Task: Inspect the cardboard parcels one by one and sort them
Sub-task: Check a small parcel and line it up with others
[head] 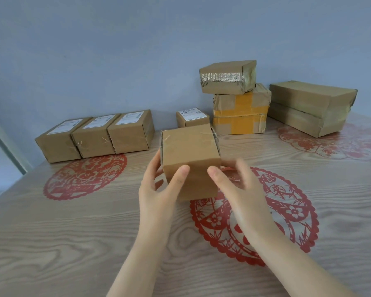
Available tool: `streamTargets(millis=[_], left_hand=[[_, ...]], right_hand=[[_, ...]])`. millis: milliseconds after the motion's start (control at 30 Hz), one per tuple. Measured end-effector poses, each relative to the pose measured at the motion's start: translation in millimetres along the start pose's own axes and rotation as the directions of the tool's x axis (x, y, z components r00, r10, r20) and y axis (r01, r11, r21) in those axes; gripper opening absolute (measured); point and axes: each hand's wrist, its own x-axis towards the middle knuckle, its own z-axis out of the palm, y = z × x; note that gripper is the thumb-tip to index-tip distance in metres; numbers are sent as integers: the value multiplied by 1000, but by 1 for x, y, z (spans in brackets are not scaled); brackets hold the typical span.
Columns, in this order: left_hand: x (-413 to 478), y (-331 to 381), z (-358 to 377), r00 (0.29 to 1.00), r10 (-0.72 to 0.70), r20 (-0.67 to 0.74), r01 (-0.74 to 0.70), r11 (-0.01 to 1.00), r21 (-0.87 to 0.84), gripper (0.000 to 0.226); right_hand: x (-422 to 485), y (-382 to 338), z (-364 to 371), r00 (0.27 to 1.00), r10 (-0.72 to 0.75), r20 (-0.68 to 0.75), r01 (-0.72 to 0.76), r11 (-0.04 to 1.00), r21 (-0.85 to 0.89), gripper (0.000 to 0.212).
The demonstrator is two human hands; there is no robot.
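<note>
A plain brown cardboard parcel [191,155], taped at its edges, is held up over the middle of the table. My left hand [159,189] grips its left side with the thumb on the near face. My right hand [238,189] holds its right side, thumb on the near face and fingers behind the box. Three labelled parcels [94,136] stand side by side at the back left. One small labelled parcel [192,116] sits behind the held box.
A stack of parcels [240,110], two with yellow tape under one with clear tape, stands at the back by the blue wall. Two long parcels [308,108] lie stacked at the back right. Red paper-cut decorations [287,211] mark the wooden table [73,232].
</note>
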Motion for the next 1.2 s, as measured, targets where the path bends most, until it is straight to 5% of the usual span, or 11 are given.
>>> streamTargets(millis=[167,400,600,767,933,1200], left_hand=[[1,6,-4,1000,-5,-16,4,998,-70,66],[2,0,-1,1000,27,10,-27,999,32,77],[4,-1,-9,994,-104,11,105,992,-77,66],[1,1,-6,985,-135,109,142,988,-58,71],[-1,1,-4,983,-149,108,159,984,-87,74],[-6,1,7,985,-130,113,140,987,-79,83]], right_hand=[[2,7,3,1000,-8,13,10,994,-110,20],[8,6,-3,996,57,-75,-45,988,149,13],[9,8,-3,994,-41,105,33,996,79,51],[9,9,-2,996,13,92,-32,976,215,56],[7,12,3,994,-4,108,-11,991,135,63],[12,9,-2,985,17,172,-38,992,120,32]])
